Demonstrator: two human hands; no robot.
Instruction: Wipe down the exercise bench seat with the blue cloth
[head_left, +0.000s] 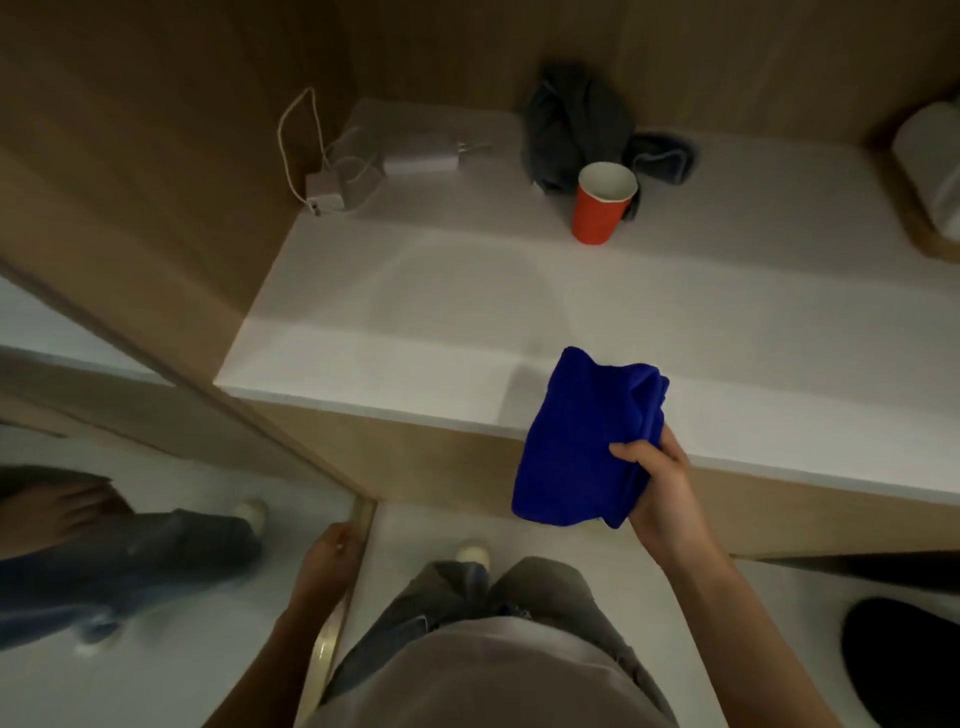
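**Blue cloth held over the front edge of a white surface in a wood-lined alcove**

A white surface (467, 291) fills a recess lined with tan wood panels (156, 156) at the back and on the left. Its front edge runs diagonally from left down to the right, above a wooden front face. The right hand (662, 493) holds the folded blue cloth (582, 441), its grip pinching the cloth's right side with the thumb on top and the fingers underneath. The cloth hangs partly over the front edge of the surface; whether it touches the surface cannot be told.

At the back left lie white chargers (405, 158) with a looped white cable (291, 135). Toward the back right an orange paper cup (600, 205) stands upright, just in front of a crumpled dark grey cloth (576, 124). A pale rounded object sits at the far right edge.

On the left a mirror (104, 519) reflects legs and a pale floor. The left hand (330, 558) rests at the mirror's frame, fingers curled; the blur hides whether it grips the frame.
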